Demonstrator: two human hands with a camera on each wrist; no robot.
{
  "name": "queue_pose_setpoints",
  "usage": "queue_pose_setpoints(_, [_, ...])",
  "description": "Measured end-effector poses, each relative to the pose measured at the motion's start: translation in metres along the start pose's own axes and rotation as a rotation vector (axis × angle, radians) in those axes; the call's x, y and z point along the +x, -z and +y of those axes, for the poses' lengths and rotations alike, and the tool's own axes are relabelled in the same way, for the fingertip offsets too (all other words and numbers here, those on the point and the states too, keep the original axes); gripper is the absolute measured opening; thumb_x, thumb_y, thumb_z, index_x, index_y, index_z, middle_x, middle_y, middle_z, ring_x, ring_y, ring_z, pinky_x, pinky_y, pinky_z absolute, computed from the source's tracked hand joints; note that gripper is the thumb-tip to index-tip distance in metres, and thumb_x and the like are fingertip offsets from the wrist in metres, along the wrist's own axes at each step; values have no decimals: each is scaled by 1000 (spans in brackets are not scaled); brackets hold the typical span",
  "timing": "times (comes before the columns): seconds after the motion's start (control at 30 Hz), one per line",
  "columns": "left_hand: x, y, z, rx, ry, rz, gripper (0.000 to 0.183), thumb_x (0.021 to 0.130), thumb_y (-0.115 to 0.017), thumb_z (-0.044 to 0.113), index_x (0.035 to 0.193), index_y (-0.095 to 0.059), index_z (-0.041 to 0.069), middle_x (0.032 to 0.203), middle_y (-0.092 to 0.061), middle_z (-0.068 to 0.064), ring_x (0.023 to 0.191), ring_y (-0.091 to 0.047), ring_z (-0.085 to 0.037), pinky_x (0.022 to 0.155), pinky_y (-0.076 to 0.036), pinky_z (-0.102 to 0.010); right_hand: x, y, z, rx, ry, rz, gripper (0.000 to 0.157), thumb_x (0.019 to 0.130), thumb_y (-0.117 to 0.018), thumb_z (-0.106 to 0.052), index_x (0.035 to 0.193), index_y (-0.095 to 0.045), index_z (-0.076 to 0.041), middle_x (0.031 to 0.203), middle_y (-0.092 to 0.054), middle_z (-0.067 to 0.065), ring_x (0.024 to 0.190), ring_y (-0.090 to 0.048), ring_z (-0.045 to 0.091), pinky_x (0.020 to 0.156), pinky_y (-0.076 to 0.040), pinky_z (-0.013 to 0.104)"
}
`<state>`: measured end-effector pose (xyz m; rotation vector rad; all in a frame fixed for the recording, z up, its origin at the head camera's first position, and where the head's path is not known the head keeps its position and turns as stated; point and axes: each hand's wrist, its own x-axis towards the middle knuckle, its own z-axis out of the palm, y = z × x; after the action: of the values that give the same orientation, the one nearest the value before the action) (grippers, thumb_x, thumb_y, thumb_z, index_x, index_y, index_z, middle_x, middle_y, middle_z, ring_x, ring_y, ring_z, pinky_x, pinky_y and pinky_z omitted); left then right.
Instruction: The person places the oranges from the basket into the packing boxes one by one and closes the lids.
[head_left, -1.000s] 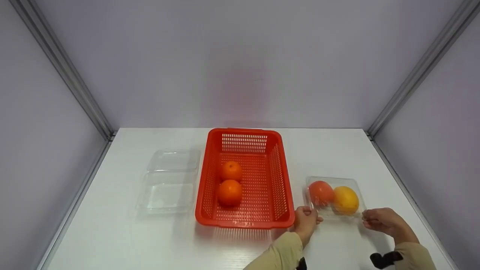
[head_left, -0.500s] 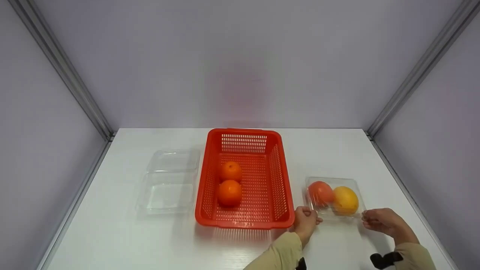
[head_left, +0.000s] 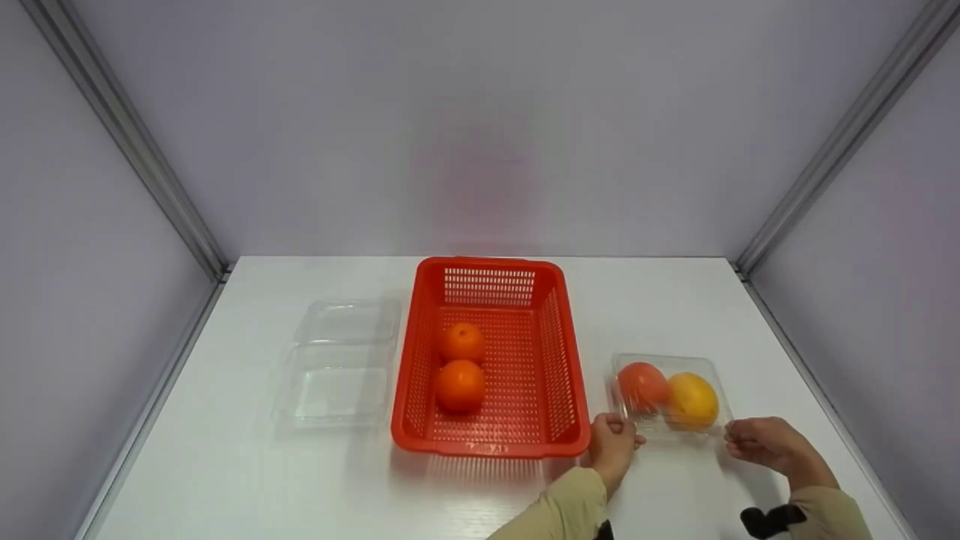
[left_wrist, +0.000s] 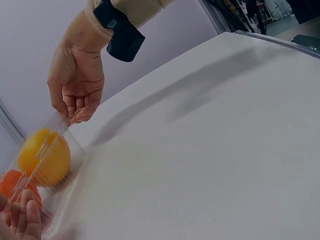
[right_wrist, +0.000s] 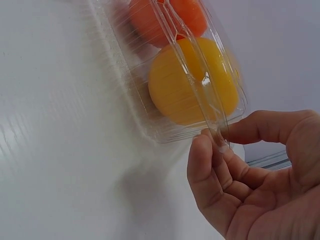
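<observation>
A clear plastic clamshell box (head_left: 667, 431), its lid down, sits on the table right of the basket. Inside lie a yellow round fruit (head_left: 692, 401) and a reddish round fruit (head_left: 643, 387), side by side. My left hand (head_left: 612, 448) pinches the box's front left corner; its fingers (left_wrist: 25, 215) show at the edge of the left wrist view. At the front right corner, my right hand (head_left: 776, 446) pinches the rim between thumb and curled fingers, as the right wrist view shows closely.
A red plastic basket (head_left: 491, 448) stands mid-table, holding two oranges (head_left: 460, 386) on its left side. Further left lies another clear clamshell box (head_left: 341, 394), unfolded with nothing in it. Pale walls (head_left: 480, 127) enclose the table's back and sides.
</observation>
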<state>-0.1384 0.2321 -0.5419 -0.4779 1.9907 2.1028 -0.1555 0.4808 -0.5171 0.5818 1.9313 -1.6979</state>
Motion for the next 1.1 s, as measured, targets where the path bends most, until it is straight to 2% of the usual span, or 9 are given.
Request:
queue_pose_setpoints(0.27, [-3,0,3,20,21,-4,10,92,-58,9,102,-56,6,83,-64,-5,69,-63,-10,62,-52,-25,-1,-1,0,24,6,-41,15,89,-56,-4,82,-69,-4,73,-68,-1,68,-67,8,69,-58,21])
queue_pose_setpoints(0.5, [-4,2,8,121,-32,-21,26,86,-62,6,111,-57,3,84,-63,-3,73,-56,-11,68,-52,-26,-2,-4,0,72,6,-32,17,90,-54,-3,82,-69,-3,75,-69,1,69,-69,9,71,-59,22])
queue_pose_setpoints(0.67, [-4,3,14,180,-4,-62,36,87,-64,9,121,-54,1,98,-63,-6,89,-59,-18,86,-56,-38,-1,-6,-1,90,3,-28,17,91,-54,-3,82,-68,-2,75,-69,2,70,-69,9,71,-59,22])
queue_pose_setpoints(0.83, [-8,5,22,249,6,-98,46,88,-65,15,129,-49,1,122,-58,-13,118,-56,-28,105,-46,-49,-1,-8,-2,92,2,-20,15,89,-55,-2,82,-67,-1,74,-67,2,69,-68,9,70,-59,21])
queue_pose_setpoints(0.97, [-11,6,27,287,-10,-123,54,89,-65,19,137,-43,4,139,-48,-12,135,-45,-29,114,-37,-51,0,-8,-2,94,4,-22,14,88,-55,-2,82,-67,-1,74,-67,2,69,-69,9,70,-59,21])
queue_pose_setpoints(1.1, [-12,6,31,291,-69,-119,57,88,-65,16,138,-42,4,141,-47,-11,135,-43,-27,115,-37,-48,1,-9,-1,100,4,-22,14,88,-54,-1,82,-67,0,74,-68,2,69,-69,9,70,-59,21])
